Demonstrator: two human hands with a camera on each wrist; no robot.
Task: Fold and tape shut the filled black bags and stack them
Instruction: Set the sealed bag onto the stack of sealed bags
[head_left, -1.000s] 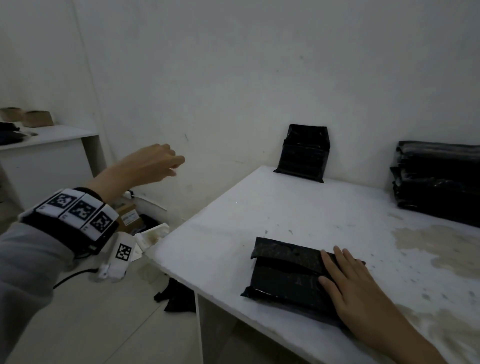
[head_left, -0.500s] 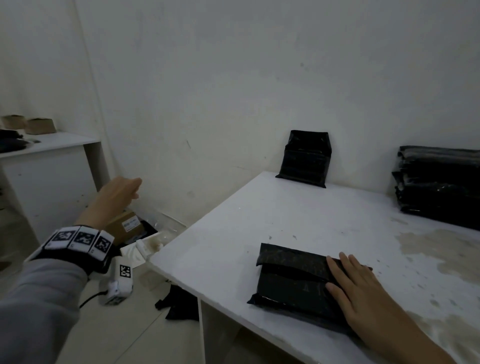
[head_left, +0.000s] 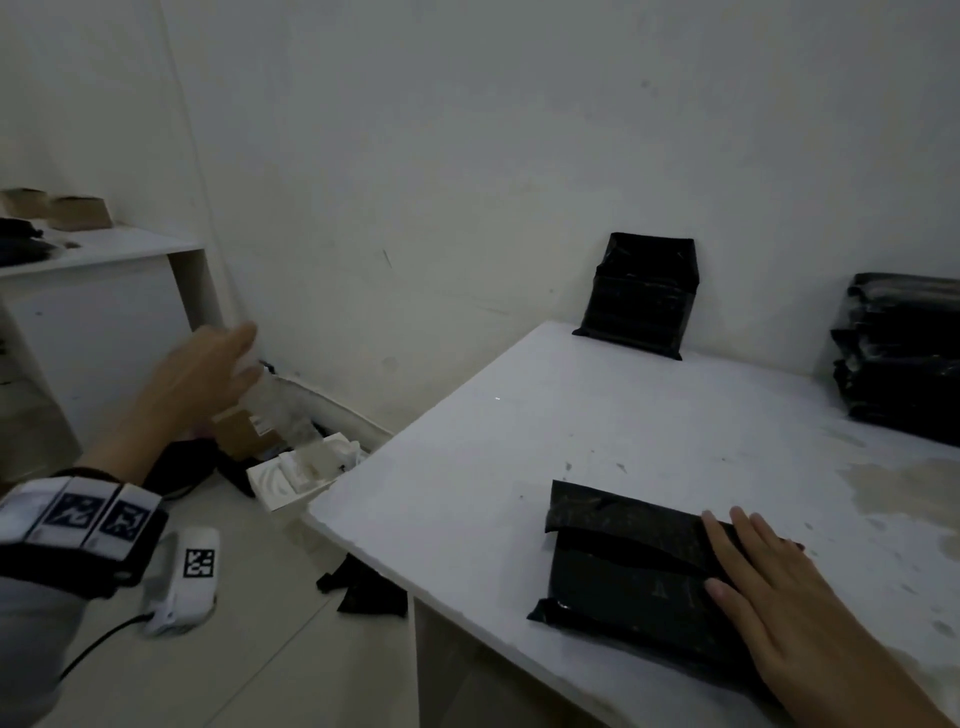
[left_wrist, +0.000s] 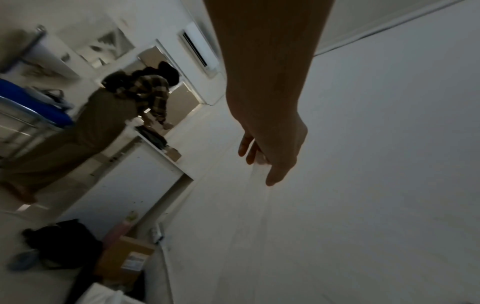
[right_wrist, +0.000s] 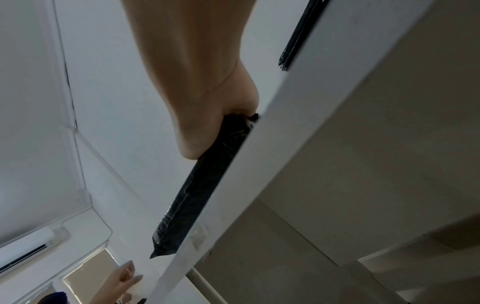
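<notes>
My right hand (head_left: 795, 603) is lying flat on a folded black bag (head_left: 628, 561), fingers straight and spread, pressing it down near the front edge of the white bench (head_left: 571, 415). In the right wrist view the heel of that hand (right_wrist: 207, 115) is sitting on top of the bag (right_wrist: 192, 193), which is lying flat along the bench edge (right_wrist: 233, 185). The bag's top flap is folded over toward me as a band across its upper part.

My left hand (head_left: 202, 374) is reaching out to the left, off the bench, above the floor. It is blurred in the head view. In the left wrist view its grip (left_wrist: 270, 152) looks narrow, fingers closing on a pale, see-through strip (left_wrist: 257, 197) that is trailing away from the fingertips; I cannot tell for certain what the strip is. A black wristband with square markers (head_left: 78, 525) is sitting on my left wrist.

On the floor beneath that hand, a brown cardboard box (head_left: 244, 431) and a white tray (head_left: 296, 478) are lying near the wall.

Farther back on the bench, one black bag (head_left: 639, 296) is leaning upright against the wall. To its right, well apart, a stack of black bags (head_left: 904, 358) is sitting at the bench's far right.

In the left wrist view, another person (left_wrist: 111, 115) is standing at a white side table (left_wrist: 145, 168) across the room.
</notes>
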